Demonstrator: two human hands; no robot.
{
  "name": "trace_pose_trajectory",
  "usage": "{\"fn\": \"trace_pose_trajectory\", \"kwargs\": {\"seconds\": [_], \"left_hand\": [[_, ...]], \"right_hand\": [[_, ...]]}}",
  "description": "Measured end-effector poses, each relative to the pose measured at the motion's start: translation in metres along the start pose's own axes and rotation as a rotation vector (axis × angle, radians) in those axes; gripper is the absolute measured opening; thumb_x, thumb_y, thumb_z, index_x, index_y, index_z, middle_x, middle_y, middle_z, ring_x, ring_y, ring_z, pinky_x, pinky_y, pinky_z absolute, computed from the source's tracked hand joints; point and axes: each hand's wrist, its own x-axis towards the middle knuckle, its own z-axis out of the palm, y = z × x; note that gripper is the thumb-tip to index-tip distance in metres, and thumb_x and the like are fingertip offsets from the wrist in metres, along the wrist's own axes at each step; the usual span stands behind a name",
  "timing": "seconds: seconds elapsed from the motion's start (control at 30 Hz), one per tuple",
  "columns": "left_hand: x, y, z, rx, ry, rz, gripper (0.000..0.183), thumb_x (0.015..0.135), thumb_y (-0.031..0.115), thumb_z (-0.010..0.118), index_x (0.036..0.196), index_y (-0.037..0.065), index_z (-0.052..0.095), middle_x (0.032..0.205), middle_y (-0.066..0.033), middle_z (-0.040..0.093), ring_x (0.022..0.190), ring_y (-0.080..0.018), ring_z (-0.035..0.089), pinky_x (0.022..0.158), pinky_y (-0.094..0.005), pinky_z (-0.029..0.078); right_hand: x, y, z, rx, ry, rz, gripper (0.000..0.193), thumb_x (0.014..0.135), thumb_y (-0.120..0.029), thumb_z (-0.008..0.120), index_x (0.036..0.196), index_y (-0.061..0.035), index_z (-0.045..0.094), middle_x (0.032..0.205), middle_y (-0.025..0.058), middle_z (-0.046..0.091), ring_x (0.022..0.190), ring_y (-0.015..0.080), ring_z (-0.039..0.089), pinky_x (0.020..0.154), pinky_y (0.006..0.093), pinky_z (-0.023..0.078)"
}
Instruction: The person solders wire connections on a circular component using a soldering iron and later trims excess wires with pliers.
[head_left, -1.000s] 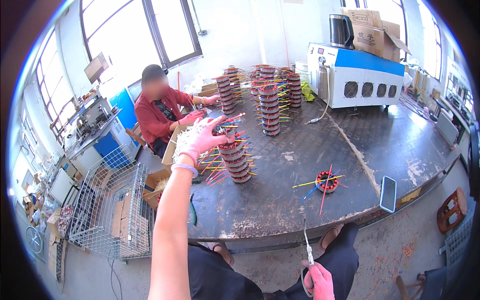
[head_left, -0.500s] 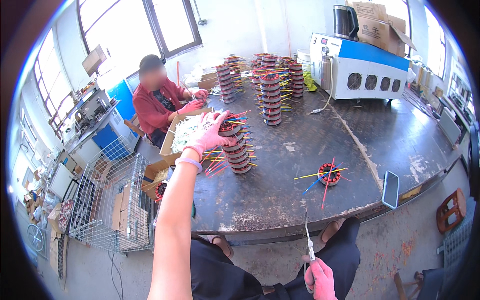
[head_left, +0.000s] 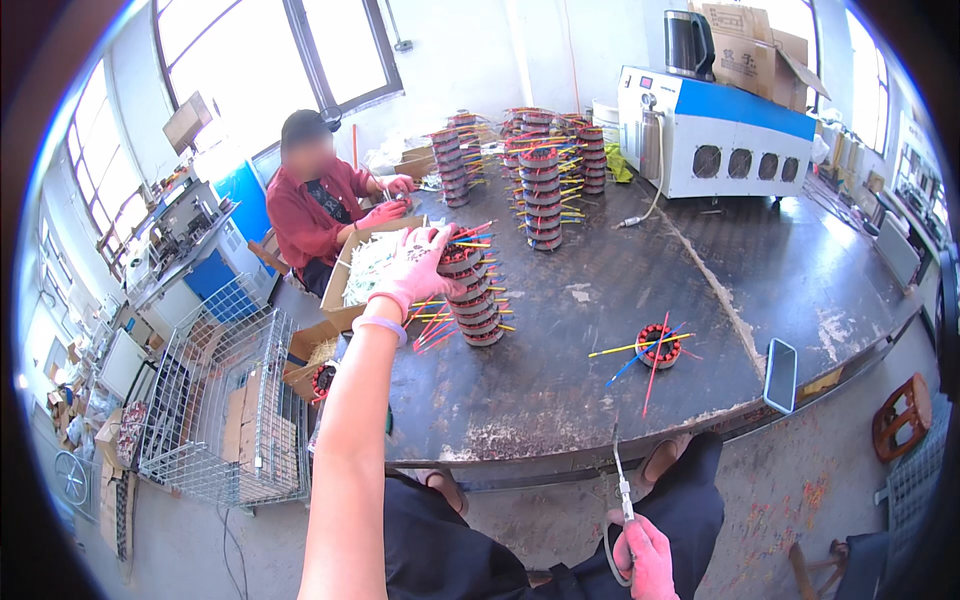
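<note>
My left hand (head_left: 420, 265), in a pink glove, reaches far out and rests on top of a stack of ring-shaped wound coils (head_left: 472, 295) with red, yellow and blue wires sticking out. Its fingers curl over the top coil of the stack. My right hand (head_left: 645, 555), also gloved in pink, hangs low below the table edge and grips a thin pointed metal tool (head_left: 622, 480) that points upward. A single coil (head_left: 657, 345) with long coloured wires lies alone on the dark table (head_left: 560, 390) to the right.
More coil stacks (head_left: 540, 190) stand at the back of the table. A seated person in a red jacket (head_left: 320, 205) works at the far left. A blue and white machine (head_left: 730, 130) sits at back right, a phone (head_left: 780, 375) near the front edge, a wire basket (head_left: 225, 400) at left.
My left hand has come down from above the stack onto its top coil. The right hand with the tool has stayed low by my lap.
</note>
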Motion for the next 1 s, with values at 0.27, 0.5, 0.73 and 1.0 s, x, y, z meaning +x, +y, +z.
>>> {"fn": "trace_pose_trajectory", "kwargs": {"seconds": [0.27, 0.5, 0.73, 1.0], "left_hand": [[0.005, -0.040, 0.023, -0.142, 0.120, 0.100, 0.108, 0.058, 0.040, 0.087, 0.148, 0.002, 0.040, 0.144, -0.0210, 0.050, 0.135, -0.0380, 0.045, 0.113, -0.0446, 0.036], [-0.036, 0.077, 0.009, -0.419, 0.462, 0.331, 0.089, 0.065, 0.026, 0.088, 0.142, 0.005, 0.048, 0.140, -0.0165, 0.050, 0.130, -0.0362, 0.047, 0.111, -0.0448, 0.037], [-0.015, 0.250, 0.091, -0.580, -0.127, 0.313, 0.079, 0.077, 0.052, 0.079, 0.133, 0.001, 0.056, 0.137, -0.0172, 0.055, 0.131, -0.0318, 0.051, 0.111, -0.0385, 0.040], [0.038, 0.332, 0.139, -0.527, -0.224, 0.177, 0.091, 0.062, 0.060, 0.077, 0.126, -0.001, 0.053, 0.119, -0.0236, 0.058, 0.114, -0.0392, 0.058, 0.098, -0.0434, 0.046]], "right_hand": [[-0.002, -0.024, 0.007, 0.034, -0.060, 0.072, 0.036, 0.106, -0.023, 0.049, 0.131, 0.0004, 0.057, 0.067, -0.0031, 0.050, 0.060, 0.0053, 0.044, 0.056, 0.0216, 0.033], [-0.002, -0.024, -0.037, 0.246, 0.022, 0.083, 0.038, 0.106, -0.026, 0.051, 0.134, -0.0010, 0.056, 0.069, -0.0047, 0.046, 0.061, 0.0051, 0.039, 0.054, 0.0223, 0.029], [0.009, -0.010, -0.062, 0.240, 0.088, 0.031, 0.037, 0.104, -0.029, 0.055, 0.130, -0.0022, 0.058, 0.066, -0.0054, 0.046, 0.054, 0.0037, 0.037, 0.049, 0.0209, 0.025], [0.004, -0.004, -0.083, 0.216, 0.199, 0.026, 0.039, 0.104, -0.024, 0.050, 0.131, 0.0027, 0.056, 0.058, -0.0052, 0.042, 0.047, 0.0038, 0.033, 0.043, 0.0218, 0.023]]}}
